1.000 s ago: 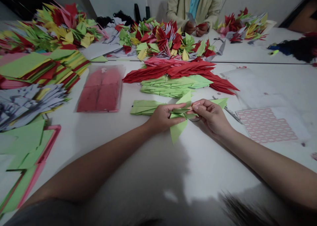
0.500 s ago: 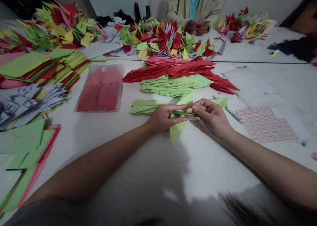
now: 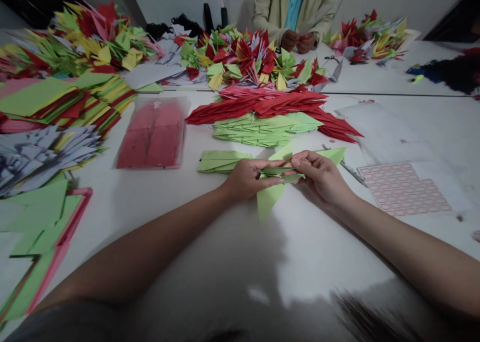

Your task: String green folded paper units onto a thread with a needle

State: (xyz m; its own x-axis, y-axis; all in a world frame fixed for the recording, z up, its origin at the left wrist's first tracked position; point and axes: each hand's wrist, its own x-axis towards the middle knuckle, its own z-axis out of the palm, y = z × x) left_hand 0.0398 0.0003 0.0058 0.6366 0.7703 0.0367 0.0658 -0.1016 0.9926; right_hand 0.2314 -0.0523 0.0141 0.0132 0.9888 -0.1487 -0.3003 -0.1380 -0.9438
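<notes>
My left hand (image 3: 250,179) and my right hand (image 3: 318,174) both pinch a folded green paper piece (image 3: 268,199) over the white table (image 3: 240,242). One pointed flap hangs down toward me, and others stick out past my fingers. Part of its middle is hidden by my fingers. Just beyond my left hand lies a flat stack of folded green paper (image 3: 221,162), close to my left fingers but apparently not touching them. Another green point (image 3: 332,154) shows beyond my right hand.
Ahead lie stacks of folded red paper (image 3: 258,103) and green paper (image 3: 258,131), then a heap of paper origami (image 3: 240,62). Pink paper in a clear bag (image 3: 152,134) lies left, and a sheet of pink-outlined labels (image 3: 403,189) lies right. A co-worker's hands (image 3: 298,42) work opposite.
My hands have come slightly closer together, and the green piece between them looks flatter. Its upper flap shows less than before. The stacks on the table have not moved.
</notes>
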